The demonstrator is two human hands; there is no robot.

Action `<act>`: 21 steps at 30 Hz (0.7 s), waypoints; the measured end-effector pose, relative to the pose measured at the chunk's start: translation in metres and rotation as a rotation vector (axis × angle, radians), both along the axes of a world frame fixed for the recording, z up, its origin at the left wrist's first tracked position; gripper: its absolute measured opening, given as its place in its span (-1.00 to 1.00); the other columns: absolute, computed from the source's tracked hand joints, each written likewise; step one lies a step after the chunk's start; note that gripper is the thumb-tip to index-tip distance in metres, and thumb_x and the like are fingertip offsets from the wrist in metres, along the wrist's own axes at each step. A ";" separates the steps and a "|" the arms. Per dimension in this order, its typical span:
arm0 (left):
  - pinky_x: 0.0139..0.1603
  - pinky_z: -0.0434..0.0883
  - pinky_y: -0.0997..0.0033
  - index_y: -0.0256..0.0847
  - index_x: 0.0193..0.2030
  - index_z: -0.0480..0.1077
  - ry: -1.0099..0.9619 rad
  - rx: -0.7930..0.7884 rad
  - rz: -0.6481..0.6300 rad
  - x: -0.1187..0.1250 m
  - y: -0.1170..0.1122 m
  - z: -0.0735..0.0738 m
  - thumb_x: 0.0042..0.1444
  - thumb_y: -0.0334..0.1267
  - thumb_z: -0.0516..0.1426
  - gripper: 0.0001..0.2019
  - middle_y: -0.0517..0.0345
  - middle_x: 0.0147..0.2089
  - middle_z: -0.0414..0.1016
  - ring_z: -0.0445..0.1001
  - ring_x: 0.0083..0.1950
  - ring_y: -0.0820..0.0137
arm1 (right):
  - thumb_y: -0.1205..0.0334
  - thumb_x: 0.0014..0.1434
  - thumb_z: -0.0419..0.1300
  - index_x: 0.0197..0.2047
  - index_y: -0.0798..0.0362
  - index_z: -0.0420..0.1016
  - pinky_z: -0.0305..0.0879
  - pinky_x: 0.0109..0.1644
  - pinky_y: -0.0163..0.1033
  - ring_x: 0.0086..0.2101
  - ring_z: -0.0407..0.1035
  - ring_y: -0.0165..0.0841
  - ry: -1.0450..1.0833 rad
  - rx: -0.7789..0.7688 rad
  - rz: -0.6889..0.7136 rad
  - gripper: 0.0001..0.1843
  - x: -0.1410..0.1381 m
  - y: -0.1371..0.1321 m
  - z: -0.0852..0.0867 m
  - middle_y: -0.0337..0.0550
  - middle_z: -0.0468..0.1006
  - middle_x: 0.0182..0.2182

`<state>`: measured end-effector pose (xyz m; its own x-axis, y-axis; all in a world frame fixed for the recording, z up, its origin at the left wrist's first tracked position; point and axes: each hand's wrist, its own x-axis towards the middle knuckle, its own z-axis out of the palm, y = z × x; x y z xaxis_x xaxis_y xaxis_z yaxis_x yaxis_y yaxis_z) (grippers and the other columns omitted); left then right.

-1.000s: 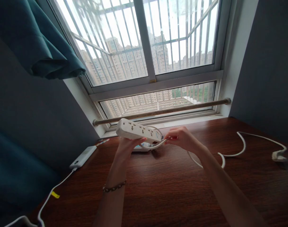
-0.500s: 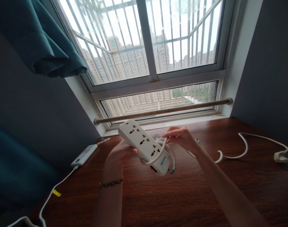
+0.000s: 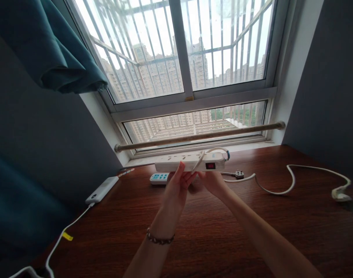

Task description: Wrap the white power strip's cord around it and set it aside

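Power strip [image 3: 179,165] is in the air above the table [image 3: 217,239], near the window [image 3: 190,102], and its white cord [image 3: 198,162] crosses over it. My left grip [image 3: 178,186] is grasping it from below. My right grip [image 3: 213,183] is under the end with red switch [image 3: 210,166]; I cannot tell what it grasps. Behind, I see 1 other strip [image 3: 159,178] with blue sockets.

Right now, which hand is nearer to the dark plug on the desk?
Right. The right hand is just left of the plug, at the power strip; the left hand is farther left, thumb on the strip's near side.
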<state>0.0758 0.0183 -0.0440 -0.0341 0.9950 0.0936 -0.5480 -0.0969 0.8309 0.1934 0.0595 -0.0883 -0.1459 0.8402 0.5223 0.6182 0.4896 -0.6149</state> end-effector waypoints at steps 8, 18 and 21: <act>-0.02 0.38 0.40 -0.27 -0.18 0.46 0.071 0.149 0.426 0.019 0.011 -0.025 -0.21 -0.27 0.35 -0.61 0.12 -0.22 0.57 0.51 -0.11 0.33 | 0.24 0.07 0.20 -0.24 0.17 0.47 0.24 -0.34 -0.24 -0.37 0.41 -0.19 -0.159 -0.160 0.119 -0.80 -0.008 -0.024 0.009 -0.02 0.51 -0.40; 0.22 0.19 0.20 -0.23 -0.08 0.45 0.247 0.271 0.371 0.011 0.024 -0.035 -0.26 -0.28 0.36 -0.50 0.09 -0.07 0.53 0.40 0.09 0.19 | 0.11 0.00 0.19 -0.36 0.18 0.46 0.13 -0.51 -0.37 -0.54 0.34 -0.39 0.757 -0.624 0.729 -0.73 0.019 -0.016 0.031 -0.09 0.47 -0.51; 0.20 0.23 0.17 -0.23 -0.08 0.44 0.237 0.279 0.248 0.007 0.022 -0.028 -0.24 -0.24 0.35 -0.51 0.08 -0.07 0.53 0.41 0.07 0.17 | -0.18 0.01 0.21 -0.26 0.21 0.47 0.10 -0.55 -0.37 -0.54 0.33 -0.40 0.877 -0.630 0.623 -0.46 0.018 -0.017 0.035 0.00 0.49 -0.40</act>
<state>0.0827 0.0405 -0.0724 -0.2140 0.8951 0.3913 -0.2770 -0.4397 0.8544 0.2114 0.0422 -0.0538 -0.4150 0.8924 0.1770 -0.3501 0.0229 -0.9364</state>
